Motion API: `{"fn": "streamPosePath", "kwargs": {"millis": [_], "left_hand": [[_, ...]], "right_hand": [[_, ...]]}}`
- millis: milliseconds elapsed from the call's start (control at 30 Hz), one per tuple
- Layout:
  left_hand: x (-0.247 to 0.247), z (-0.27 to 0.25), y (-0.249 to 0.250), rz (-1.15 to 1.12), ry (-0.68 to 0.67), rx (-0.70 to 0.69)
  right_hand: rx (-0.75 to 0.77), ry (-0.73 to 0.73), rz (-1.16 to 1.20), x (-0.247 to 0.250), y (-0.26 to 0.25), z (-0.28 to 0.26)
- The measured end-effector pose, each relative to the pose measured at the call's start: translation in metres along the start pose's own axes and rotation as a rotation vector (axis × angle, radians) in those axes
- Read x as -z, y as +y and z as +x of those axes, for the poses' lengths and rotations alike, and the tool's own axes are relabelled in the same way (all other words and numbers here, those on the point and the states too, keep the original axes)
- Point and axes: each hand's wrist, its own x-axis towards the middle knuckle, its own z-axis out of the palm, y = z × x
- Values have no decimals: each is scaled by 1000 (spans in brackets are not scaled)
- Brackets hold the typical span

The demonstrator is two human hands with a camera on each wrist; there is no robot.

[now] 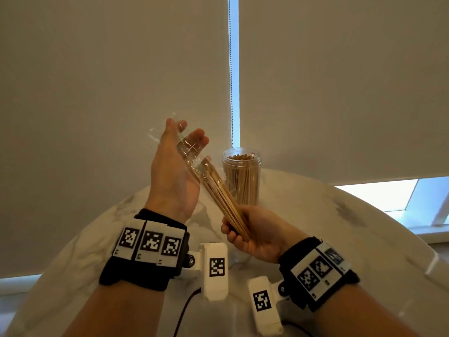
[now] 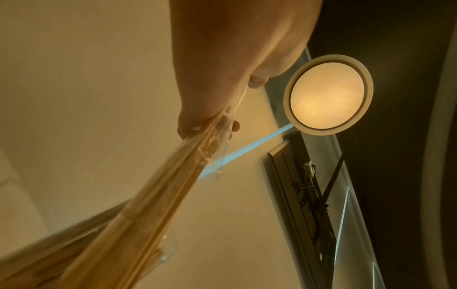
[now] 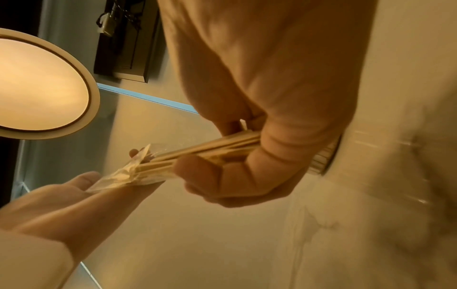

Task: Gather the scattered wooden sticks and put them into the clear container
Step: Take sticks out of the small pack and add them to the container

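Note:
My right hand [image 1: 252, 237] grips the lower end of a bundle of wooden sticks [image 1: 223, 193], which slants up and to the left above the table. Their upper ends reach into a crumpled clear plastic wrapper [image 1: 187, 147] lying across the palm and straight fingers of my raised left hand [image 1: 172, 171]. Behind the bundle stands the clear container [image 1: 241, 176], upright, lidless and packed with sticks. The right wrist view shows my right hand [image 3: 259, 166] curled round the sticks [image 3: 210, 148], with the wrapper [image 3: 123, 174] resting on my left fingers [image 3: 61, 211]. The sticks [image 2: 148, 215] blur in the left wrist view.
The round white marble table [image 1: 315, 227] curves away on both sides. Roller blinds hang close behind it, with a bead chain [image 1: 232, 93] in the gap between them. Black cables [image 1: 184, 310] trail on the near tabletop. A round ceiling lamp [image 2: 326, 93] glows overhead.

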Motion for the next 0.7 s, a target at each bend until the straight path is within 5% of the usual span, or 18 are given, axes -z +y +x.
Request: {"fn": "streamPosePath", "kwargs": {"millis": [400, 700], "left_hand": [[0, -2, 1, 150, -195, 154], [1, 5, -3, 225, -138, 201]], "right_hand": [[65, -14, 51, -1, -5, 1], [137, 45, 63, -2, -5, 3]]}}
